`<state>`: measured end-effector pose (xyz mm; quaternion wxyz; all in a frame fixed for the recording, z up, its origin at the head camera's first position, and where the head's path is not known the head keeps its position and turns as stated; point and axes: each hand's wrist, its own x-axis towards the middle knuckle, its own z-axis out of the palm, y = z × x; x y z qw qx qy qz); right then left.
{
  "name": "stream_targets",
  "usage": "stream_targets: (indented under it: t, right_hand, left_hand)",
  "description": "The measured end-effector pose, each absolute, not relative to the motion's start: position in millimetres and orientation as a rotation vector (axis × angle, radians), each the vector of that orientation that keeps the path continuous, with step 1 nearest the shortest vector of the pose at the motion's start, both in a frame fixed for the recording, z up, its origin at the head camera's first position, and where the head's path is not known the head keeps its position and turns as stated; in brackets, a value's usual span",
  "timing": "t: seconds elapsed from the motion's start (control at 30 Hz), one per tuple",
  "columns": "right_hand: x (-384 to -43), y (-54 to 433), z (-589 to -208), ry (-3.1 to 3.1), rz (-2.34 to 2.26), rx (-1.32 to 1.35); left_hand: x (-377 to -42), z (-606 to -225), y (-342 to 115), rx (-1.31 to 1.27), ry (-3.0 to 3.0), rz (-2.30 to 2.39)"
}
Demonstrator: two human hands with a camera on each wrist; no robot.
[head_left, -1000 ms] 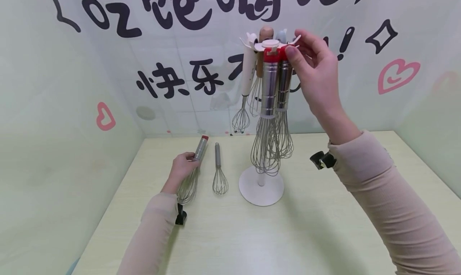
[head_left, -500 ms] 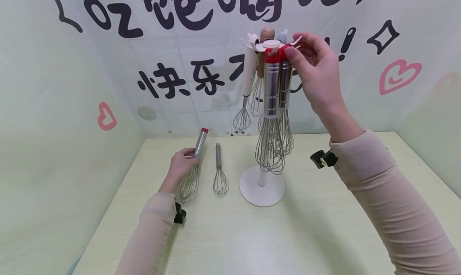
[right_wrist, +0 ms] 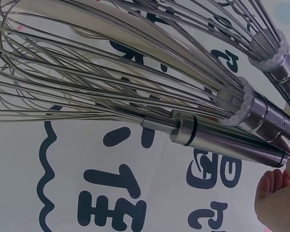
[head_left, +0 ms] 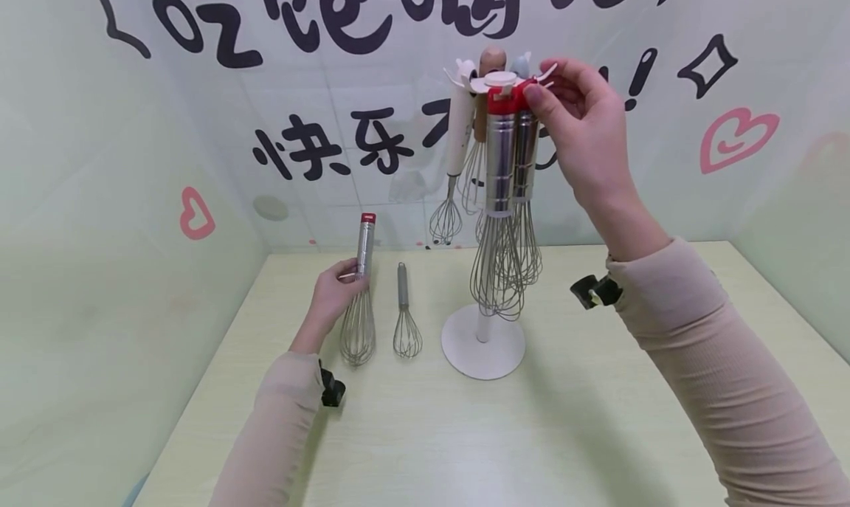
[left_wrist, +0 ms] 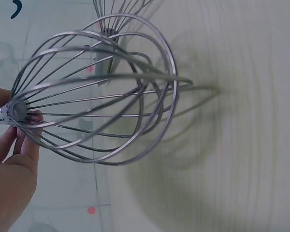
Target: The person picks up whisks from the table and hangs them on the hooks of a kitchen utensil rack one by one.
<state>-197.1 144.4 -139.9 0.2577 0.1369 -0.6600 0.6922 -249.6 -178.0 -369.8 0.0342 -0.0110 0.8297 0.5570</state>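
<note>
My left hand (head_left: 335,293) grips a steel balloon whisk (head_left: 358,330) with a red cap low on its handle, the capped end up and the wires down. In the left wrist view, the wires of that whisk (left_wrist: 94,92) spread over the table. Up at the right, my right hand (head_left: 587,127) pinches a hook at the top of a white whisk stand (head_left: 482,359), thumb against the red cap of a hanging whisk (head_left: 524,153). Beside it hangs another red-capped whisk (head_left: 500,167). In the right wrist view, my fingers (right_wrist: 275,181) curl close to the handle ends.
A small steel whisk (head_left: 403,308) lies on the pale table (head_left: 425,433) between my left hand and the stand. A white-handled whisk (head_left: 458,138), a wooden-handled one (head_left: 492,60) and one with a light blue top (head_left: 521,66) also hang there. Behind stands a printed wall sheet (head_left: 372,219).
My left hand has risen slightly and turned the whisk more upright, lifting its red end. The right hand stays at the stand's top; the front hanging whisk has swung slightly right.
</note>
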Motion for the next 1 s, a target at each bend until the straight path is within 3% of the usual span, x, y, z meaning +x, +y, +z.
stream_targets:
  t: [1.0]
  right_hand:
    - [-190,121,-145,-1.595,1.895,0.327]
  left_hand:
    - [-236,-308,-131,0.050,2.428,2.114]
